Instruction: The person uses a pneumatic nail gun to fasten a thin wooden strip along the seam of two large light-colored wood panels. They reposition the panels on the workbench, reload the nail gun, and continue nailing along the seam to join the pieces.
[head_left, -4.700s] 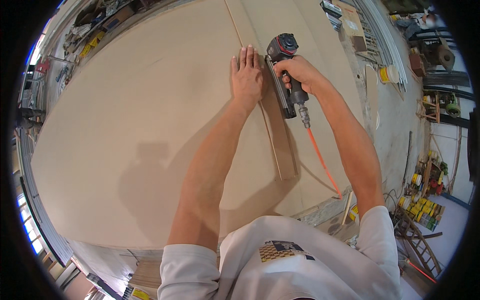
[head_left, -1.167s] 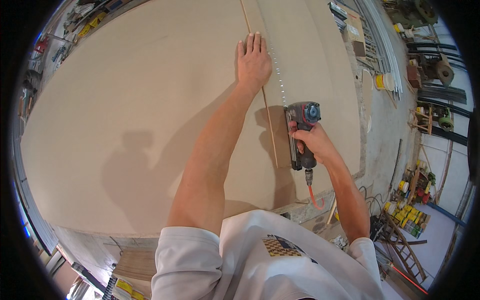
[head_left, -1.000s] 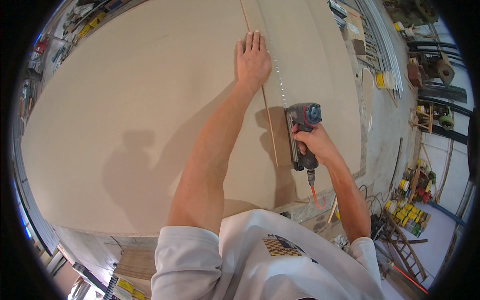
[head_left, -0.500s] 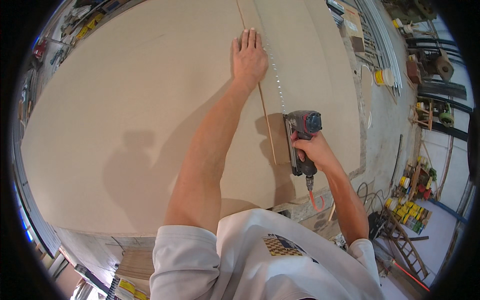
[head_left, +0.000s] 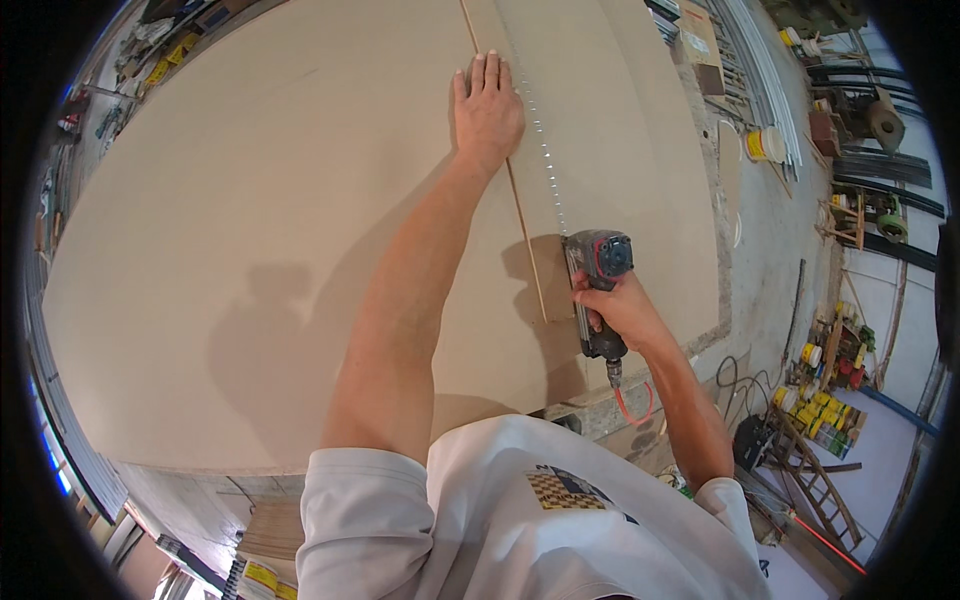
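Note:
A large beige board (head_left: 250,190) lies in front of me, with a narrower flat strip of the same colour (head_left: 530,190) along its right part. My left hand (head_left: 488,115) rests palm down on the strip's left edge at the far side, fingers stretched out. A thin brown edge line shows beside it. My right hand (head_left: 618,305) grips the handle of a black air nail gun (head_left: 605,262), whose nose meets the near end of a row of small shiny marks (head_left: 545,150). Its orange hose (head_left: 630,412) curls from the handle's base. The nose tip itself is hidden.
Right of the board, a yellow-and-white bucket (head_left: 766,145) and a cardboard box (head_left: 700,48) stand near long metal profiles (head_left: 765,70). A wooden ladder (head_left: 815,480) and several yellow containers (head_left: 825,420) are at the lower right. Cables (head_left: 740,375) lie near the board's corner.
The nail gun has shifted slightly toward me along the row of shiny marks, in my right hand. My left hand stays flat on the strip. The view has moved a little.

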